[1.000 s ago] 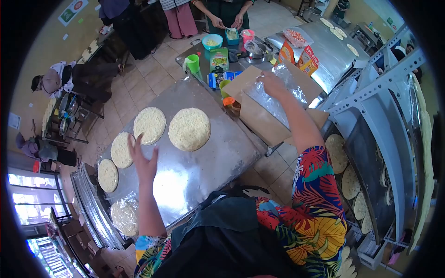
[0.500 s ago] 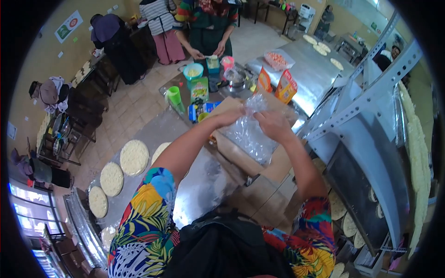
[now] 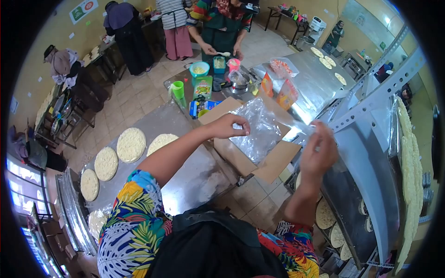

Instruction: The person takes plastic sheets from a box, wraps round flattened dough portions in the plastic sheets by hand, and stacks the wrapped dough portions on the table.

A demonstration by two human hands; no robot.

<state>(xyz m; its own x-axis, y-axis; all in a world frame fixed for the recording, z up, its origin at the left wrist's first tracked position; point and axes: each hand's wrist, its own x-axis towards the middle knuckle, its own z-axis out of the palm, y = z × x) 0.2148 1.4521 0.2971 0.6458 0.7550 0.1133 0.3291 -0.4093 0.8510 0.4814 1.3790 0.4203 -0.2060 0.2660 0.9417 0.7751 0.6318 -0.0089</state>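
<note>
My left hand [image 3: 232,126] is over the near-left side of an open cardboard box [image 3: 279,160]; its fingers curl loosely, with a gap to the thumb and nothing visible between them. Clear plastic [image 3: 256,129] covers the box's contents. To the right of the box, my right hand [image 3: 319,150] is raised and pinches a thin clear plastic bag [image 3: 301,128], blurred by motion. Round pale dough discs [image 3: 131,145] lie on the metal table [image 3: 185,153] at left, one partly behind my left forearm.
A person [image 3: 222,32] stands across, holding a spoon over a teal container [image 3: 219,64]. Nearby are a green cup [image 3: 177,89], a blue pack [image 3: 200,107] and orange packets [image 3: 287,94]. A metal rack [image 3: 371,99] rises at right. Other people stand at back left.
Both hands met on the plastic over the box half a second ago. Now they are apart, my right hand further right and nearer, with thin plastic trailing from it. The view has shifted.
</note>
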